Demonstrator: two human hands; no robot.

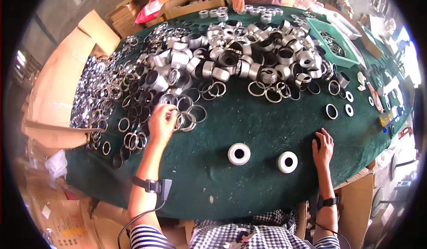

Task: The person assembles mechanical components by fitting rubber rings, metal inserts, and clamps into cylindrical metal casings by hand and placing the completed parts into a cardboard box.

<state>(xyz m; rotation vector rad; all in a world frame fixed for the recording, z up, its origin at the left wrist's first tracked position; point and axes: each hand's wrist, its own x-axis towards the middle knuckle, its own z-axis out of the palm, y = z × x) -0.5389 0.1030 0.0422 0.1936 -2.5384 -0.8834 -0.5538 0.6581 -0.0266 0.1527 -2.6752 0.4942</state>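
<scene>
My left hand (pixel 162 122) reaches into the near edge of a pile of metal parts, its fingers bent together in a pinch. Thin metal rings (pixel 189 123) lie right beside its fingertips; what the fingers hold, if anything, is hidden. On the right, my right hand (pixel 323 148) rests on the green cloth (pixel 249 189) with its fingers stretched out and nothing in them. Between the two hands sit two round, pale metal parts with dark centre holes, a left one (pixel 239 154) and a right one (pixel 287 162), standing apart from each other.
A heap of silver cylindrical sleeves (pixel 229 58) covers the table's middle, with many shiny rings (pixel 100 86) at left beside a cardboard box (pixel 60 77). A green basket (pixel 341 58) stands at the far right. Across the table is another person's hand (pixel 238 2), near small stacked rings (pixel 220 14).
</scene>
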